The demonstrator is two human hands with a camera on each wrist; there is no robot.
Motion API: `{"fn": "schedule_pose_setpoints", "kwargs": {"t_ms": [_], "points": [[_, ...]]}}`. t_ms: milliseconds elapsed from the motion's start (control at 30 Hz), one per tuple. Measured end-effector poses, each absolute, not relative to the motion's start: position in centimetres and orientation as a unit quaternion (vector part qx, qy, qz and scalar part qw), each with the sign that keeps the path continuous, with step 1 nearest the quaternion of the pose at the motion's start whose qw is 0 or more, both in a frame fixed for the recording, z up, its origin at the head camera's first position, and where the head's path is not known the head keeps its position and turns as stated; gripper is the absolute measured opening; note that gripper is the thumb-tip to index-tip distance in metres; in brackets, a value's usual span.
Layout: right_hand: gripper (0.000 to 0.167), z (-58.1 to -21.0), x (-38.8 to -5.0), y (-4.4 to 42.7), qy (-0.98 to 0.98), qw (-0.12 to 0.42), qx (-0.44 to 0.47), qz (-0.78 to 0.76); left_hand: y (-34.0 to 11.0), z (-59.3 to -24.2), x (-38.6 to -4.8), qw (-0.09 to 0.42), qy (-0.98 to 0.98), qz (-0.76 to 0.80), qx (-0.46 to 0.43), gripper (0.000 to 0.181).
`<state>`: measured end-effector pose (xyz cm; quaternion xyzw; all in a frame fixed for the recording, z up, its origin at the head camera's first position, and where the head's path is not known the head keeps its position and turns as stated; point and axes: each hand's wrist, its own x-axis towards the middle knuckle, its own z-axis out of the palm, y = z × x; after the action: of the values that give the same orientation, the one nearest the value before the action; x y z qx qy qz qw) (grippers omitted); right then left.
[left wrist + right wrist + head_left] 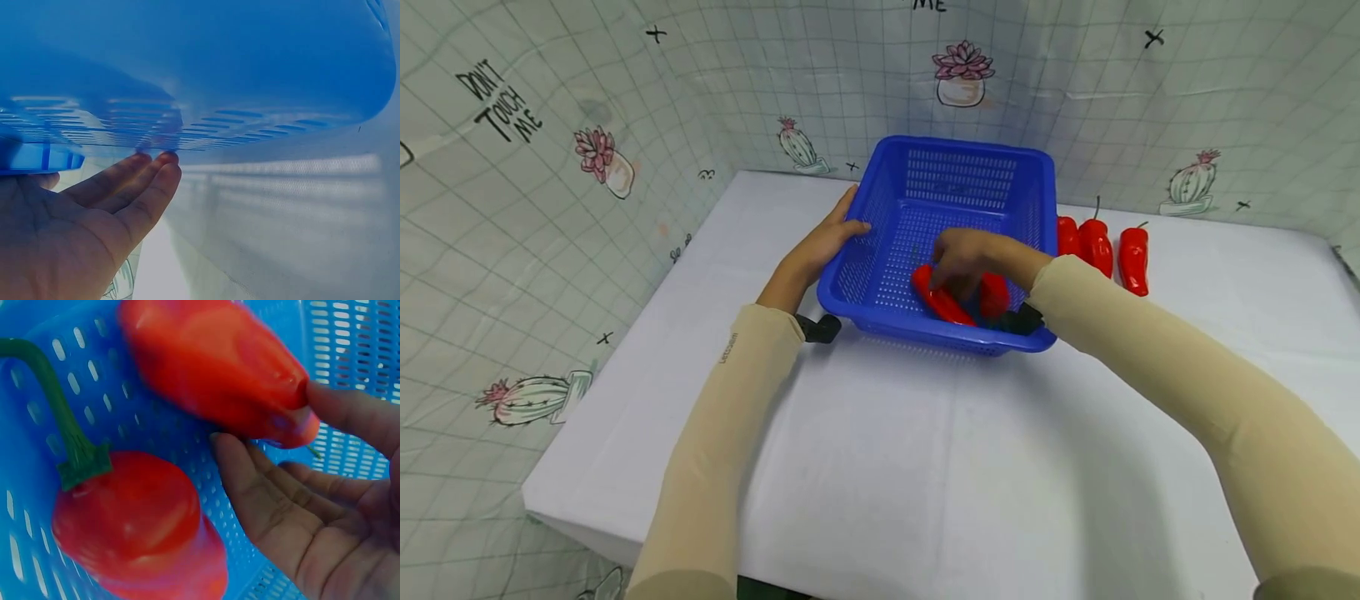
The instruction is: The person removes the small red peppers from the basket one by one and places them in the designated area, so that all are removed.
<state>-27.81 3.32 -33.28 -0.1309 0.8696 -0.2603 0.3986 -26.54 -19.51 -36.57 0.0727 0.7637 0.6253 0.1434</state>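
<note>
A blue basket (910,323) (250,56) stands on the table, its near side partly lifted or tilted; I cannot tell which. My left hand (820,250) (94,231) holds its left side, thumb over the rim and nearly straight fingers against the outside. Inside the basket, my right hand (966,254) (312,519) pinches the end of a red pepper (936,292) (206,362) between thumb and fingers. Beside it lies a second red pepper (994,296) (128,512) with a curved green stem (53,394).
Several red peppers (1132,258) lie on the white table (880,467) right of the basket. A patterned cloth (850,75) hangs behind the table and along its left side. Black wrist devices (820,328) show near both hands.
</note>
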Motion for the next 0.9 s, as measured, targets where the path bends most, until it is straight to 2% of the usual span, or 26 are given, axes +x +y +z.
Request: {"fn": "schedule_pose_setpoints", "kwargs": {"t_ms": [267,500,900], "points": [[0.057,-33.6,-27.5,3.2,0.881,0.375,-0.173,-0.232,-19.1,-36.0,-26.5,0.144,0.770,0.618,0.068,0.079],[0.049,-33.4,-27.6,3.1,0.888,0.336,-0.208,-0.236,-19.1,-35.9,-26.6,0.140,0.774,0.614,0.061,0.079],[0.053,-30.6,-29.2,5.6,0.849,0.280,-0.211,-0.396,-19.1,-36.2,-26.4,0.117,0.766,0.632,0.011,0.076]]}}
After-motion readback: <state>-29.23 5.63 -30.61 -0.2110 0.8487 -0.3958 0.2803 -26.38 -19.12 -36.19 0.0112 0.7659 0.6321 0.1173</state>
